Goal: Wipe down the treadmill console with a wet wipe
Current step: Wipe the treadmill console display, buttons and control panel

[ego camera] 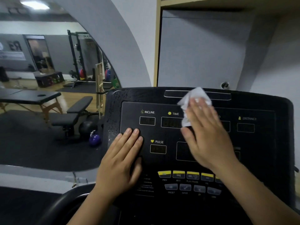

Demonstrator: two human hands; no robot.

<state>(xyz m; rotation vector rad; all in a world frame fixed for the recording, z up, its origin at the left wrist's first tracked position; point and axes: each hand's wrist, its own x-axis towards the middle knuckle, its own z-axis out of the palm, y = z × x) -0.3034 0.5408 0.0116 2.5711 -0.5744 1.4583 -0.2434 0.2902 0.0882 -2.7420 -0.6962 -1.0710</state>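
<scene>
The black treadmill console (pixel 162 98) fills the lower right, with INCLINE, TIME, PULSE and DISTANCE windows and a row of yellow buttons. My right hand (pixel 206 135) presses a crumpled white wet wipe (pixel 193 101) flat against the upper middle of the panel, beside the TIME window; the wipe sticks out above my fingers. My left hand (pixel 123 156) lies flat on the console's left side, fingers together, below the INCLINE window, holding nothing. Small droplets show on the console's upper left edge.
A grey wall (pixel 203 51) rises right behind the console. Left of it a mirror shows a gym: a black weight bench (pixel 76 111), a massage table (pixel 32 96), a purple kettlebell (pixel 94 139) and a squat rack (pixel 81 57). The treadmill's black handrail (pixel 65 203) curves at lower left.
</scene>
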